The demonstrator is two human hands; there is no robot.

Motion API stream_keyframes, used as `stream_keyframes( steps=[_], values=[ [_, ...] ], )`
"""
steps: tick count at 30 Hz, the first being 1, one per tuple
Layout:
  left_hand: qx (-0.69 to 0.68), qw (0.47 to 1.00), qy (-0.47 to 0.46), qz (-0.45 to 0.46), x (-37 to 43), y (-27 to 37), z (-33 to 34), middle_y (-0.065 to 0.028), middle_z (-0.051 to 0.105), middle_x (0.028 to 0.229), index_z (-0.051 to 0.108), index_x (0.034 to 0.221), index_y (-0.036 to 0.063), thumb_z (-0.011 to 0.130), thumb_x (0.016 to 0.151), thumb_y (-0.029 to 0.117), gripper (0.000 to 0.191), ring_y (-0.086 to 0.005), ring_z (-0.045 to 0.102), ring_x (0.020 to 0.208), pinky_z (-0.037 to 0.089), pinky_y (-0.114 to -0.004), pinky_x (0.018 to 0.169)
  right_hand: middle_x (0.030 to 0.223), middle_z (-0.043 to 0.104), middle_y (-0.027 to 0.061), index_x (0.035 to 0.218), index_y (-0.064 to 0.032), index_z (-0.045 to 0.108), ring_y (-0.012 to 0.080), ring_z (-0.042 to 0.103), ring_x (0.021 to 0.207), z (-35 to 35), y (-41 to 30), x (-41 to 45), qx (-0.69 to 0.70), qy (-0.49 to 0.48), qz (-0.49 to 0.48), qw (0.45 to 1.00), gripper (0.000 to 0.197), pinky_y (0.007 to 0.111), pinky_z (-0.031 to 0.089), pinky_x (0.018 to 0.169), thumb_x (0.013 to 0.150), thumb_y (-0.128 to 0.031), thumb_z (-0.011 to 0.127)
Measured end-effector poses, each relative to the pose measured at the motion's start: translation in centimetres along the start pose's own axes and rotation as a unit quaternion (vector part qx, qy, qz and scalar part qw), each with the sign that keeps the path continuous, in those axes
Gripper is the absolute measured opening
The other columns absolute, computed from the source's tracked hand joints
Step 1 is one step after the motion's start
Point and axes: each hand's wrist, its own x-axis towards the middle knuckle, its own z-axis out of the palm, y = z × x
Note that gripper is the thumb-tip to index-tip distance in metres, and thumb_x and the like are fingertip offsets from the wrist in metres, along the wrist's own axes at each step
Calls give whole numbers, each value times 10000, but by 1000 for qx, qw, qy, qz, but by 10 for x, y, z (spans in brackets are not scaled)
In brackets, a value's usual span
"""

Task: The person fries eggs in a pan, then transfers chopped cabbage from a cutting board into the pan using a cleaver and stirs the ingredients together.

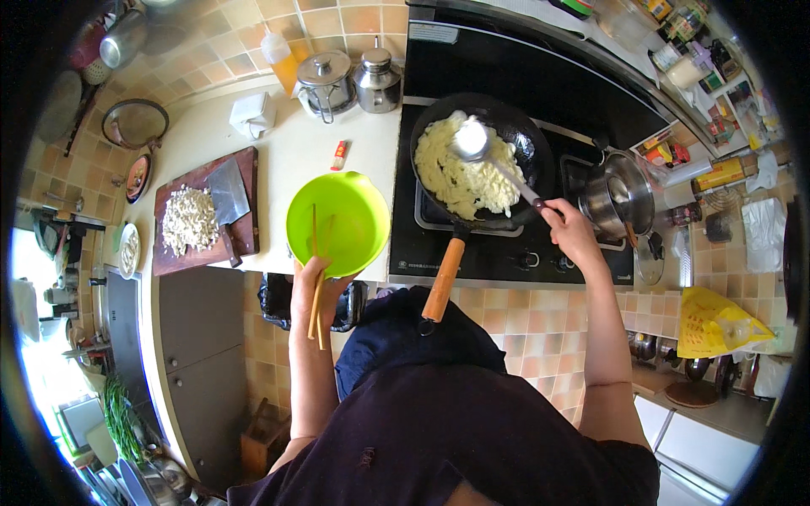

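Observation:
My left hand (pixel 314 284) holds the rim of a green plastic bowl (pixel 361 221) and a pair of wooden chopsticks (pixel 316 310) against it, at the counter's front edge. In my right hand (pixel 569 231) is the handle of a metal ladle (pixel 471 140), whose shiny bowl rests on or just above pale yellow food, which looks like scrambled egg (pixel 436 167). That food lies in a black wok (pixel 531 145) on the gas hob. The wok's wooden handle (pixel 445 278) points towards my body.
Left on the counter, a cleaver (pixel 229 190) and chopped white food (pixel 188 220) lie on a wooden cutting board (pixel 174 262). Metal pots (pixel 326 82) and an oil bottle (pixel 280 60) stand behind the bowl. A steel pot (pixel 639 190) sits on the hob's right side.

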Motion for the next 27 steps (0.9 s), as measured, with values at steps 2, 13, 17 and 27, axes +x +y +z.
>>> stream_keyframes(
  steps=[2, 13, 17, 27],
  values=[
    [-11, 1000, 9, -5, -3, 5, 0, -166, 655, 934, 543, 1139, -62, 544, 889, 218, 375, -156, 602, 617, 367, -201, 320, 788, 639, 208, 1085, -80, 626, 376, 611, 686, -10, 19, -6, -62, 62, -64, 994, 268, 409, 474, 635, 957, -309, 570],
    [-2, 1000, -17, 24, 3, -1, -3, -161, 659, 918, 563, 1106, -79, 562, 913, 201, 340, -171, 587, 535, 375, -209, 304, 745, 642, 176, 1073, -69, 614, 346, 635, 682, -1, 14, 4, -59, 56, -79, 994, 274, 405, 476, 616, 964, -315, 560],
    [8, 999, -17, 31, 0, 4, -11, -161, 650, 922, 571, 1104, -68, 557, 921, 181, 309, -159, 578, 547, 380, -212, 304, 657, 556, 34, 1042, -51, 626, 99, 490, 505, -55, 28, -29, -58, -25, 6, 998, 200, 269, 378, 474, 968, -231, 582],
    [-7, 1000, -18, 4, 2, 8, 2, -195, 635, 1005, 543, 1137, -65, 542, 914, 202, 348, -206, 639, 608, 429, -220, 306, 778, 651, 192, 1062, -90, 631, 331, 630, 675, -26, 38, -1, -118, 121, -103, 980, 239, 394, 470, 623, 951, -295, 580]
  ],
)
